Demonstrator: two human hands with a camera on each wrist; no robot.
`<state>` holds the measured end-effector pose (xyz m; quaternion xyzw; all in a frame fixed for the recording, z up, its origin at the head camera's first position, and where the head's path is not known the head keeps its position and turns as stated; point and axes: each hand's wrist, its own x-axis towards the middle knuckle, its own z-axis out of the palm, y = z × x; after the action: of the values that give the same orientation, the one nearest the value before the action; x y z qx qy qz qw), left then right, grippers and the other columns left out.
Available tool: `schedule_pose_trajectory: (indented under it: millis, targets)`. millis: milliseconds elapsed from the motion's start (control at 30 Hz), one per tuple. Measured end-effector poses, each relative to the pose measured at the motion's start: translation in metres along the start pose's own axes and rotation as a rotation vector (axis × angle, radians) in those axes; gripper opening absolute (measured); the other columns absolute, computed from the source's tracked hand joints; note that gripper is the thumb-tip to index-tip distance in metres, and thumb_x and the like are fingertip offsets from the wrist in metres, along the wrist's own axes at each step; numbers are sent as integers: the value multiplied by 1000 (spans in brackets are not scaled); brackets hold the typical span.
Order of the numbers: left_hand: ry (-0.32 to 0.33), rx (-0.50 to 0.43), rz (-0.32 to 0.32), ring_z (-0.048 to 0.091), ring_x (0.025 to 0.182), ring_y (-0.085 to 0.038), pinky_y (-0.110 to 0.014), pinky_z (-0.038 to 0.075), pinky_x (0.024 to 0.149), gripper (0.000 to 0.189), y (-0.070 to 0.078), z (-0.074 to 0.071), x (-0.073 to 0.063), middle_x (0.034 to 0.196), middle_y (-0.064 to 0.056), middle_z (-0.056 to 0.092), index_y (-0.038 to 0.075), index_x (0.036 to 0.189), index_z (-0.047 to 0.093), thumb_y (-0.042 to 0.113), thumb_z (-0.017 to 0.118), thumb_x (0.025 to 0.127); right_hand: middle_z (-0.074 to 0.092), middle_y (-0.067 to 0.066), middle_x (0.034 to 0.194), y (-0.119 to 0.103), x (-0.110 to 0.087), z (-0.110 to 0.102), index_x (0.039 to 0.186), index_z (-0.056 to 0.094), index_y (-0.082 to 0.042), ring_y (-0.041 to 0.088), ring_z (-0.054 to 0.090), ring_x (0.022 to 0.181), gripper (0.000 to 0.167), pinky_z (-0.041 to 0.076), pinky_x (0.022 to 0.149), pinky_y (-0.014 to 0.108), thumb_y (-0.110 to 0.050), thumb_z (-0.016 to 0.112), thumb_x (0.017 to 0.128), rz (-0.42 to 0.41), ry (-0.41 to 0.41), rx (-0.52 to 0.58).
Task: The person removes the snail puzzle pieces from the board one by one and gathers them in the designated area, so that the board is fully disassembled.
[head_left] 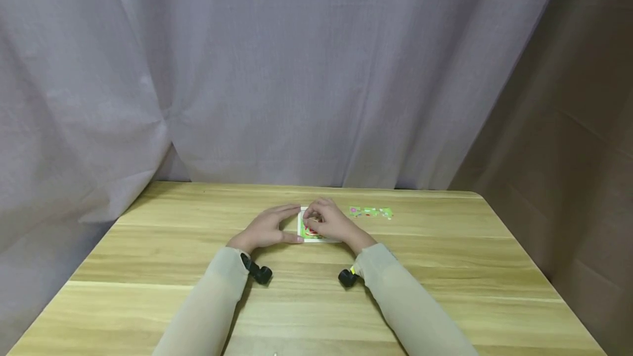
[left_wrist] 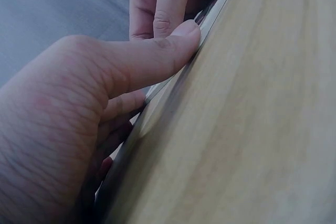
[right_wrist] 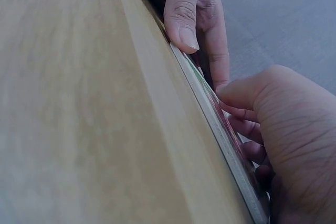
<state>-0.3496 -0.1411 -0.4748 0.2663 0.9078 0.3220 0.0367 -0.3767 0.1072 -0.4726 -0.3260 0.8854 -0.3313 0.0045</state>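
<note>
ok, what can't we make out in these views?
- Board artwork: head view, partly covered by the right hand; wrist views see it nearly edge-on.
- Whether the right fingertips pinch anything: too small in head view; the hand itself blocks them in right wrist view.
- Green strip: too small in head view to tell one piece from several.
- White speck: head view, cut off by the bottom edge.

A wood-grain table (head_left: 296, 312) bears a white-edged board (head_left: 312, 235) and green strip (head_left: 386, 212).
</note>
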Motion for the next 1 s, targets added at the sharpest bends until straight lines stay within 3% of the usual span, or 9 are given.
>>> schedule_pose_trajectory:
  millis: [433,800,1000]
  targets:
    - [-3,9,-10,40,167,-42,-70,29,138,96,-2,3,-2,179,-12,46,12,171,49,57,84,94,70,9,126,-1,-1,3,119,75,-11,25,54,120,21,52,99,39,-26,77,104,30,-17,31]
    - [-8,-3,-13,39,168,-42,-70,28,138,96,0,-1,-1,180,-12,45,12,172,48,56,84,95,73,6,112,2,2,1,123,76,-11,14,57,104,22,52,91,31,-20,82,104,-27,20,49]
    - [-8,8,-12,40,168,-41,-69,29,138,96,0,0,-1,180,-11,45,14,172,48,57,84,94,74,4,105,0,0,0,115,82,-10,10,60,95,15,55,86,27,-21,83,104,-38,34,34]
